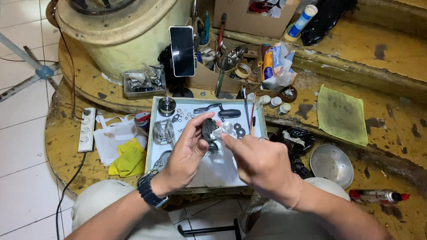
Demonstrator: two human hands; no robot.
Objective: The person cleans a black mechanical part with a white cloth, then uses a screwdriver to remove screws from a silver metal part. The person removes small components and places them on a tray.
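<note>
My left hand grips a small black machine part above a white tray; a black watch is on that wrist. My right hand pinches a scrap of clear, crumpled material against the black part. On the tray lie a black crank handle, a round metal spool, a clear frame piece, several small washers and thin tools.
A phone stands on a holder behind the tray, beside a cardboard box of tools. A yellow cloth and power strip lie left. A metal bowl, green cloth, black bag and spray can lie right.
</note>
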